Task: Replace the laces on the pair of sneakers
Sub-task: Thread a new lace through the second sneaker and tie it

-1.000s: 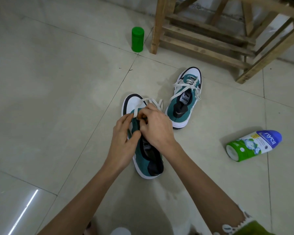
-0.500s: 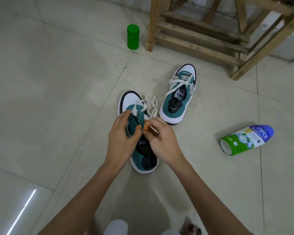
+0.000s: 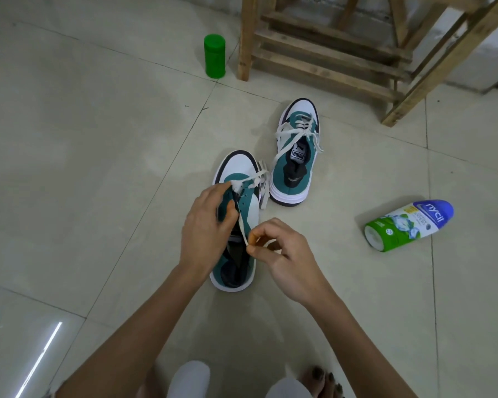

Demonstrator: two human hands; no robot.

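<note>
Two teal-and-white sneakers lie on the tiled floor. The near sneaker (image 3: pixel 243 196) points away from me, its white lace (image 3: pixel 243 225) threaded only near the toe. My left hand (image 3: pixel 204 228) grips this sneaker's left side by the eyelets. My right hand (image 3: pixel 282 254) pinches one end of the lace between thumb and forefinger, drawn taut toward me to the right of the shoe's opening. The far sneaker (image 3: pixel 295 156) sits to the right and beyond, with a loose white lace across its upper.
A green cylindrical container (image 3: pixel 214 56) stands at the back. Beside it rises a wooden frame (image 3: pixel 325 53) with slats and angled legs. A green, white and blue bottle (image 3: pixel 408 225) lies on its side at the right. My toes (image 3: pixel 324 379) show at the bottom.
My right hand has pulled the lace end out of the eyelets, back toward me and to the right. My left hand has stayed on the sneaker's side.
</note>
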